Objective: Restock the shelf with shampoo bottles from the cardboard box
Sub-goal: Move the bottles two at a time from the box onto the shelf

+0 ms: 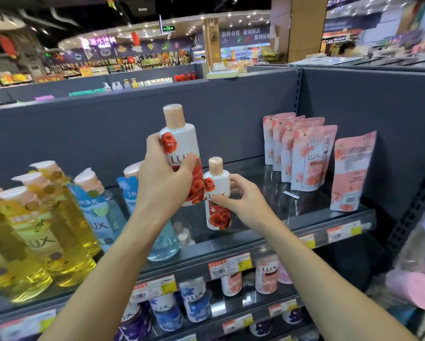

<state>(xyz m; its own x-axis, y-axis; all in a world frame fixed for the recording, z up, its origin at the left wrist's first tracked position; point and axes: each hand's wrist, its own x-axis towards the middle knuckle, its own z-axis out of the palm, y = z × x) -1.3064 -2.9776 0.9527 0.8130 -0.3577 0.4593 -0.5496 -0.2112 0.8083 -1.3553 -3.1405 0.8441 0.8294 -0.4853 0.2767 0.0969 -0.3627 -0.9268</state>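
My left hand (163, 179) was wrapped around the middle of the big bottle (181, 148), fingers pressed across its red rose label, and I held it upright above the shelf (268, 232) with its peach cap at twelve o'clock. My right hand (241, 199) pinched the small bottle (217, 195), thumb on the front of the label and fingers curled behind it, at about four o'clock from the big one and touching its lower side. The small bottle stood upright, its base at or just above the shelf; I could not tell which. At nine o'clock from my hands, the blue bottles (103, 212) stood on the same shelf, and farther out that way, the yellow bottles (34, 232). At three o'clock, well apart from my hands, the pink pouches (307, 156) stood in a row against the back panel, with one more pouch (351, 173) set apart at their right. Price tags (228, 265) ran along the shelf's front edge at six o'clock. The cardboard box was out of view.
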